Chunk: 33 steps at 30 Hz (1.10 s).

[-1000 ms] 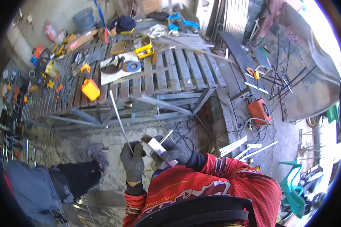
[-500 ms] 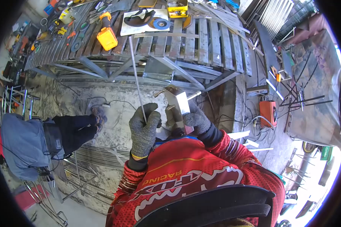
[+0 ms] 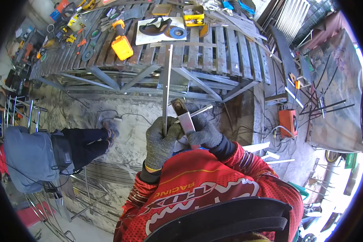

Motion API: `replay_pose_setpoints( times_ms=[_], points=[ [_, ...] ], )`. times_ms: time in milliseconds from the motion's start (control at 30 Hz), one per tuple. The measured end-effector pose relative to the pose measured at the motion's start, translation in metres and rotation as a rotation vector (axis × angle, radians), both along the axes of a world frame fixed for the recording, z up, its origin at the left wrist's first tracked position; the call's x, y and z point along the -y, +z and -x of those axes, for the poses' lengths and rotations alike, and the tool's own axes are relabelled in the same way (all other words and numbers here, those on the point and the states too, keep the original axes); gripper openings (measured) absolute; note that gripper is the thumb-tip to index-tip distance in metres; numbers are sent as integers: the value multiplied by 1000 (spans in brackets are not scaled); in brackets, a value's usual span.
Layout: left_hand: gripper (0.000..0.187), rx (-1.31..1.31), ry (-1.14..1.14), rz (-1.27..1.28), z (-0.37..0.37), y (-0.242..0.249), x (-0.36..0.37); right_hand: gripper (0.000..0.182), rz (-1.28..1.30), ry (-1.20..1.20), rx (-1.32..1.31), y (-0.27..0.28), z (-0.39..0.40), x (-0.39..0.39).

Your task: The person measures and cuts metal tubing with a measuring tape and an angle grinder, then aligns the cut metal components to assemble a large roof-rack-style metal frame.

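In my gloved left hand (image 3: pixel 161 143) a long, flat metal strip (image 3: pixel 167 84) stands up, pinched near its lower end and reaching toward the bench. My gloved right hand (image 3: pixel 207 133) is closed around a short, shiny rectangular metal tube (image 3: pixel 186 122), its open end facing away from me. A thin metal rod (image 3: pixel 201 110) crosses the tube and sticks out on both sides. The left fingertips are close to the tube and the rod's left end; whether they touch is hard to tell.
A slatted metal workbench (image 3: pixel 226 52) stands ahead, carrying an orange-yellow power tool (image 3: pixel 122 46), a grinding disc (image 3: pixel 177 32) and a yellow box (image 3: pixel 193 16). Another person (image 3: pixel 32 157) is at left among metal frames. An orange machine (image 3: pixel 287 123) with cables sits on the floor at right.
The strip has turned to show its broad face and stands more upright. Both hands have come closer together, and the tube has tipped so its open end shows.
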State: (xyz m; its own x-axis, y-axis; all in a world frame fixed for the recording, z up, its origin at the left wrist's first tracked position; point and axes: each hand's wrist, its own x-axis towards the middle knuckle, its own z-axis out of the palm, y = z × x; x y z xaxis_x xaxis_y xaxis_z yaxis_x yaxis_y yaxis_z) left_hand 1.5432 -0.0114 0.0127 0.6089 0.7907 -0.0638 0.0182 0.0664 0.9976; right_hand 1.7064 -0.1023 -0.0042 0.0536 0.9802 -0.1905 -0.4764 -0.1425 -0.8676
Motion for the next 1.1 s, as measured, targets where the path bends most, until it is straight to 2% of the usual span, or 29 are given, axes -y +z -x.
replay_pose_setpoints(
  times_ms=[33,67,100,133,167,200,267,333,367,400,433,467,533,600,667,733,767,800,833,867,900,933,967,1000,1033,1067,1100],
  points=[
    [20,-67,7,-143,3,-1,-3,81,-3,0,1,1,4,-2],
    [23,-134,15,-286,5,-1,-5,83,-128,-57,65,4,9,-5],
    [23,-131,17,-289,6,-1,-4,85,-254,-112,130,6,12,-8],
    [29,-45,23,-151,7,0,-3,85,-258,-110,134,8,11,-10],
    [35,43,29,-14,8,0,-1,87,-329,-159,542,11,7,-13],
    [35,48,33,-17,11,-5,2,88,-394,-207,953,12,5,-14],
    [48,173,66,255,13,-9,6,81,-383,-272,934,13,4,-17],
    [55,215,40,335,19,-7,8,76,-751,-81,1316,21,-13,-31],
    [54,398,-23,581,20,-13,6,63,-758,-137,1301,18,-9,-30],
    [54,583,-87,824,22,-20,2,63,-762,-127,1299,21,-9,-33],
    [52,452,-187,849,30,-38,-8,53,-909,-114,1479,28,-9,-36],
    [52,454,-180,847,32,-37,-12,44,-1059,-104,1657,33,-7,-38],
    [47,367,-248,784,34,-35,-18,40,-1071,-111,1681,38,-2,-43],
    [46,371,-286,717,31,-32,-20,48,-1053,-165,1710,42,-5,-49],
    [44,367,-356,600,30,-32,-18,46,-1017,-169,1742,43,-2,-50],
    [50,477,-395,573,35,-44,-15,46,-787,-236,1492,36,14,-48],
    [54,512,-282,774,36,-57,-13,60,-711,-222,1354,28,21,-47],
    [59,545,-168,971,37,-68,-14,60,-724,-223,1358,28,25,-43],
    [60,455,-45,925,30,-65,-12,69,-677,-199,1308,35,31,-40],
    [60,463,-47,912,32,-69,-17,78,-633,-176,1258,46,35,-40],
    [56,533,-155,844,36,-80,-22,91,-604,-83,1389,68,29,-34],
    [52,594,-265,778,41,-85,-25,91,-609,-90,1393,55,31,-38],
    [48,502,-100,711,44,-64,-19,93,-553,-65,1015,27,33,-39],
    [48,498,-114,710,45,-52,-21,94,-491,-44,641,11,40,-38],
    [43,435,-105,610,44,-43,-26,87,-322,-210,242,13,68,-41],
    [39,370,-99,512,44,-31,-29,87,-325,-230,244,4,73,-38],
    [40,294,-10,387,44,-14,-26,78,-58,-184,-67,-12,77,-38]
  ],
)
